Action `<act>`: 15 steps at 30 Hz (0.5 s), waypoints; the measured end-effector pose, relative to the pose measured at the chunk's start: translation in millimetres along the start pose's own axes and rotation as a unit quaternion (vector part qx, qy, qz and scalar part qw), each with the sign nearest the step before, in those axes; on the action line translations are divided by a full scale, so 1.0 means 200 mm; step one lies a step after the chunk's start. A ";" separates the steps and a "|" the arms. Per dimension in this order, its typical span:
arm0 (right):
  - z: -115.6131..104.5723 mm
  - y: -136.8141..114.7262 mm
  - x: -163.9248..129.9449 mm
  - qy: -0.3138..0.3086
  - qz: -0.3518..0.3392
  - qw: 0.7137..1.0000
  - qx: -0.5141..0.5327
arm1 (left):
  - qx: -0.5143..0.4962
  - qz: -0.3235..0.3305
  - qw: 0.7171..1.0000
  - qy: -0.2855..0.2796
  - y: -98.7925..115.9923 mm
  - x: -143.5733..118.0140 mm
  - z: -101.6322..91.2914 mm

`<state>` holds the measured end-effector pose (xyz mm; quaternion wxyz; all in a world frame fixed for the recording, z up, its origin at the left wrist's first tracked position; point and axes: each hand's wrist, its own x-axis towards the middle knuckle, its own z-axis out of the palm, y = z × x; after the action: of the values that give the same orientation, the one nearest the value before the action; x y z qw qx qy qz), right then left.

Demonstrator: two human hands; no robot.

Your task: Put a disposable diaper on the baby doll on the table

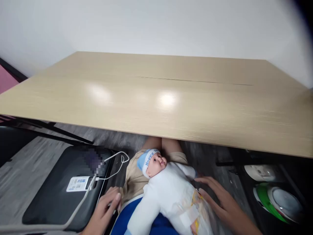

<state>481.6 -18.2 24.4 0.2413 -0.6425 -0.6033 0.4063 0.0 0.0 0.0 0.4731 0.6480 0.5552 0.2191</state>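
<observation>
- We see one baby doll point(168, 191), face up on the lap, between the two hands and closer to the right.
- It wears one white top point(162, 184), one blue-and-white cap point(148, 162) lettered "Happy", and a yellow-patterned diaper point(195, 209).
- Right hand point(215, 197): fingers extended and parted beside the diaper, not closed round the doll; contact we cannot confirm.
- Left hand point(109, 204): fingers loosely curled, apart from the doll's sleeve; whether anything is grasped, we cannot tell.
- Beneath the doll we note one pair of beige shorts point(134, 169) and a blue garment point(119, 222).
- At left, one black seat point(52, 186) bears one white device point(77, 183) with white cables point(79, 207).
- At right, one black shelf point(246, 199) holds a green-ringed round item point(285, 199) and a white item point(260, 172).
- Beyond, we find one wooden table point(158, 111) before a pale wall point(156, 26).
</observation>
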 end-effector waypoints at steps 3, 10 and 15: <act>0.00 0.03 -0.06 -0.044 0.026 0.999 0.007 | -0.016 0.182 0.981 -0.066 0.35 0.11 0.10; 0.05 0.02 -0.03 -0.032 -0.006 0.999 0.036 | 0.093 0.384 0.887 -0.239 0.95 0.53 0.52; 0.05 0.09 0.00 0.010 -0.039 0.999 0.002 | 0.218 0.437 0.819 -0.301 0.93 0.68 0.72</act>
<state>482.9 -22.5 4.7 0.2640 -0.6221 -0.6245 0.3915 251.5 84.3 60.4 0.3183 0.9422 0.0773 0.0702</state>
